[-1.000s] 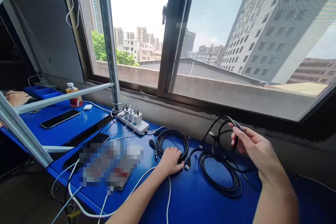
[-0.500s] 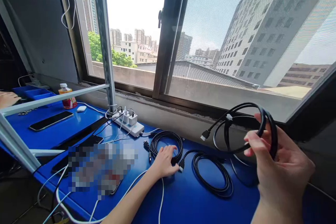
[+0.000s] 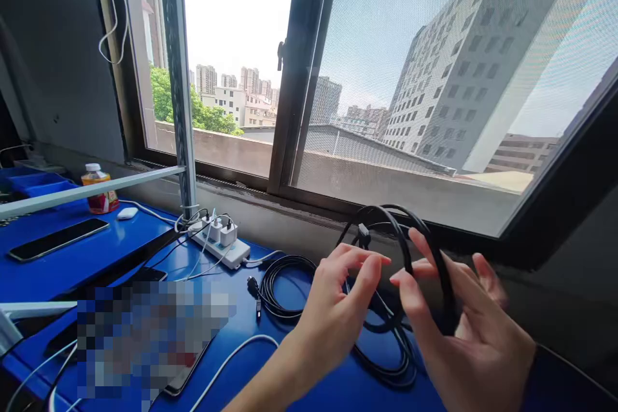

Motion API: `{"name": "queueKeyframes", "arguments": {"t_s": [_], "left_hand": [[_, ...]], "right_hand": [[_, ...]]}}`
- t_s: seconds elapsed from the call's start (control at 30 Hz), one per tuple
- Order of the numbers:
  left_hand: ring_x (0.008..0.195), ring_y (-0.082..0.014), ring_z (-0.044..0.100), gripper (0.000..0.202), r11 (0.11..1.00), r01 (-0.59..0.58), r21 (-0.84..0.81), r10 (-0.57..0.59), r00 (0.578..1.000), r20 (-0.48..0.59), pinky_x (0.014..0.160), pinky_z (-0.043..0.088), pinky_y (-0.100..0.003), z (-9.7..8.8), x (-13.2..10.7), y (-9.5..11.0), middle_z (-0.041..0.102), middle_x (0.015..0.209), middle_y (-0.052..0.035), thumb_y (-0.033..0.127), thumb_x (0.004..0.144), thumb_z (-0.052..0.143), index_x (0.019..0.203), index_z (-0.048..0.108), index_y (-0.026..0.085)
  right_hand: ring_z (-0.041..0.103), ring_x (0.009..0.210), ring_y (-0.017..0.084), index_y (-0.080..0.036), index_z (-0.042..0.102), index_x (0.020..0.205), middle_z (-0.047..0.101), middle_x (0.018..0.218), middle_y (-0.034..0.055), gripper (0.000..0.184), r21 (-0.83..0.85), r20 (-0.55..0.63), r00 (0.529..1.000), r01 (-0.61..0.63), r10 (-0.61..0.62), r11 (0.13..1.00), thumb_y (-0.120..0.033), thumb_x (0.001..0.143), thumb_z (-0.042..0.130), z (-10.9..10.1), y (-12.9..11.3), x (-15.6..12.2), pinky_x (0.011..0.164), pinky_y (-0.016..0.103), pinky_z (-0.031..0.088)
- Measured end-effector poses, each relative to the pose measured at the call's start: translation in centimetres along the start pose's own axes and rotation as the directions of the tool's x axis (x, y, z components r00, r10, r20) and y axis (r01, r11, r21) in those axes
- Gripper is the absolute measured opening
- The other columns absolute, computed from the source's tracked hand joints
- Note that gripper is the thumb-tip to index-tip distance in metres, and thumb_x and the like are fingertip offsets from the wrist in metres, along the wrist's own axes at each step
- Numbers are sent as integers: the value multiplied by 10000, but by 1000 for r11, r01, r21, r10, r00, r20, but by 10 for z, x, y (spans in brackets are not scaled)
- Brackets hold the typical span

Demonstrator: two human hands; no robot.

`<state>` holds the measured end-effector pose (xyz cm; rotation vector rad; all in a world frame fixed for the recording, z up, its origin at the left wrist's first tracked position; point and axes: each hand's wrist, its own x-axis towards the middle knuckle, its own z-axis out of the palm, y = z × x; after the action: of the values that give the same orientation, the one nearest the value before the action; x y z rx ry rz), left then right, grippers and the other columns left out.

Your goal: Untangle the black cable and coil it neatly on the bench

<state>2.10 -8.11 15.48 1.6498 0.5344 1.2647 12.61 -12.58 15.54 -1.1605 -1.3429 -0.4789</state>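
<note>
My right hand (image 3: 468,315) holds a coiled black cable (image 3: 447,290) upright above the table, its loops between thumb and fingers. A pale tie or plug (image 3: 364,235) shows on the coil's left side. My left hand (image 3: 345,296) is up close to the coil, thumb and forefinger drawn together. Whatever lies between those fingers is hidden, as is the cable's hanging end. Behind my left hand a second black cable coil (image 3: 277,286) lies flat, with its plugs (image 3: 253,286) at the left. Below the held coil lies another black cable coil (image 3: 396,376), partly covered.
On the blue table (image 3: 255,373) are a white power strip (image 3: 229,254) with chargers, a phone (image 3: 60,239), a drink bottle (image 3: 100,190) and a white cable (image 3: 236,357). A metal shelf post (image 3: 178,90) rises at left. The window frame (image 3: 294,96) stands behind.
My left hand has lifted off the flat coil and moved right, up to the held one. My right hand has come left and slightly down with its cable. The camera view has shifted.
</note>
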Motion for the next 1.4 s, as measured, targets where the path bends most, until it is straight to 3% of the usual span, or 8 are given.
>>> {"name": "queueKeyframes", "arguments": {"t_s": [0.27, 0.47, 0.6, 0.73, 0.9, 1.0, 1.17, 1.4], "left_hand": [[937, -221, 549, 420, 948, 118, -296, -82, 988, 130, 849, 414, -297, -2, 6, -3, 635, 935, -43, 517, 827, 485, 1010, 626, 166], [1080, -280, 529, 525, 694, 400, -598, -333, 916, 225, 978, 354, -391, -11, 19, -8, 639, 1047, -93, 559, 779, 485, 1048, 615, 127], [1059, -224, 555, 301, 599, 450, -663, -445, 875, 191, 963, 372, -309, -6, 27, -14, 648, 1042, -81, 333, 793, 575, 998, 627, 118], [927, -176, 611, 202, 570, 428, -701, -416, 886, 203, 861, 430, -263, -11, 27, -12, 659, 996, -69, 240, 848, 531, 985, 632, 133], [720, -153, 627, 227, 642, 362, -676, -267, 932, 244, 697, 458, -243, -21, 24, -9, 652, 861, -50, 281, 815, 597, 996, 631, 148], [756, -158, 614, 307, 767, 335, -547, -227, 940, 257, 738, 445, -254, -23, 24, -10, 652, 836, -45, 314, 802, 611, 1063, 621, 152], [822, -164, 577, 340, 888, 304, -345, -215, 938, 273, 807, 416, -278, -28, 21, -6, 656, 876, -48, 389, 838, 542, 1084, 633, 172], [674, -144, 618, 291, 891, 352, -286, -180, 853, 489, 640, 463, -232, -44, 18, 3, 646, 826, -36, 335, 869, 471, 1053, 629, 174]], "right_hand": [[630, 801, 195, -238, 632, 1071, 661, 890, 24, 271, -8, 214, 960, 184, -178, 983, -233, 846, 481, 8, -5, 3, 845, 366, 468], [614, 708, 150, -235, 655, 905, 641, 788, -18, 152, 43, 312, 918, 244, -245, 969, -238, 822, 527, 17, -5, 2, 1007, 438, 333], [611, 679, 159, -213, 655, 768, 645, 756, -3, 128, 90, 368, 907, 187, -207, 978, -251, 792, 535, 26, -2, 2, 1010, 486, 329], [631, 721, 178, -240, 697, 789, 657, 786, 17, 119, 270, 324, 940, 19, -110, 963, -228, 788, 578, 16, 1, 4, 792, 356, 506], [620, 780, 182, -264, 699, 891, 628, 904, 38, 145, 229, 141, 982, -158, 127, 961, -289, 774, 617, -1, -1, 5, 672, 286, 526], [643, 699, 193, -227, 707, 928, 664, 934, 52, 281, 48, 285, 953, -119, 100, 992, -411, 731, 629, -1, 2, 8, 615, 283, 537], [565, 401, 154, -214, 709, 677, 628, 531, 18, 314, -21, 360, 892, -283, 271, 959, -512, 704, 615, 1, 7, 11, 339, 202, 416], [522, 425, 107, -177, 555, 636, 589, 598, 10, 332, 370, 254, 863, -505, 438, 780, -461, 807, 537, -8, 11, 12, 415, 193, 451]]}}
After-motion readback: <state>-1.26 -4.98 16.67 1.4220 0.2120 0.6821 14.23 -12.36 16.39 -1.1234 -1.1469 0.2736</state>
